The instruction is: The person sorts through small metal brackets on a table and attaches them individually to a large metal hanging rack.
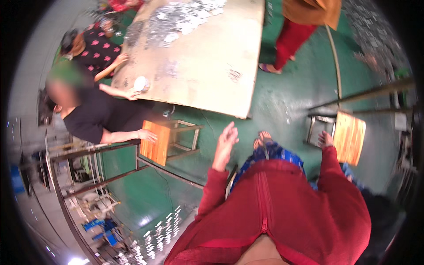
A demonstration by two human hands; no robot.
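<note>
My left hand (pixel 227 142) hangs in the air before my body, fingers loosely stretched and holding nothing. It is nearest to the front corner of a big table (pixel 207 73) topped with tan board, and does not touch it. My right hand (pixel 326 139) is held out to the right with its fingers apart and nothing seen in them. Close beside it is a stool (pixel 350 138) with a striped wooden seat; whether the hand touches the stool I cannot tell. Many flat silvery pieces (pixel 183 20) lie heaped on the table's far part.
At the left, a person in black (pixel 104 112) rests one hand on another wooden stool (pixel 155 142) and has the other by a round white object (pixel 140 84). Beyond are a person in a patterned top (pixel 95 48) and one in red trousers (pixel 293 42). A metal frame (pixel 95 150) stands at left.
</note>
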